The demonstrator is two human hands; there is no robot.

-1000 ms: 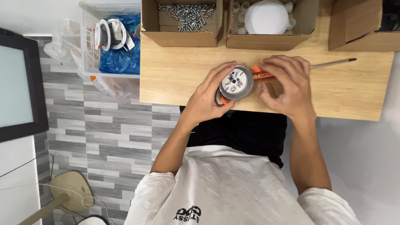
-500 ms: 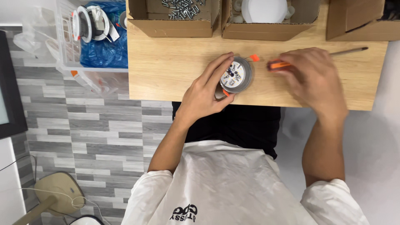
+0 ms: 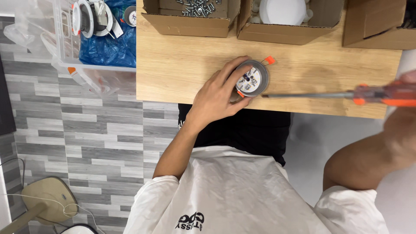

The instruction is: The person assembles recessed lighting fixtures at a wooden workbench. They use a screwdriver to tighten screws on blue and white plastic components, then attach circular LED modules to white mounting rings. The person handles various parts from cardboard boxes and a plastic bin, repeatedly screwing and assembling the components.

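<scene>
Standing over a wooden table (image 3: 186,65) with a person in a white T-shirt seated at its near edge.

Surroundings, big to small:
- Grey tiled floor (image 3: 78,130) left of the table.
- 3 cardboard boxes along the far edge. Left box (image 3: 190,24) holds a loose pile of screws (image 3: 197,6), too many to count. Middle box (image 3: 281,31) holds a round white cover (image 3: 284,11) and small white parts beside it. Right box (image 3: 377,30): contents hidden by its flap.
- Clear plastic crate (image 3: 65,39) just left of the table, lined with a blue bag (image 3: 104,47); at least 2 round lamp fixtures (image 3: 93,17) inside.
- Beige stand base (image 3: 47,201) on the floor, bottom left, thin cable beside it.

Work area:
- 1 round downlight fixture (image 3: 252,78), grey rim, white board facing up, orange spring clips either side, lying on the table near its near edge, centre.
- Left hand (image 3: 216,97) wraps the fixture's left side, fingers curled on the rim, pinning it to the table.
- 1 screwdriver (image 3: 329,94), orange handle at the right frame edge, shaft horizontal, tip just beside the fixture's right rim.
- Right hand (image 3: 409,78) mostly out of frame at the handle; can't tell the grip.

Nothing lies between tip and fixture.
</scene>
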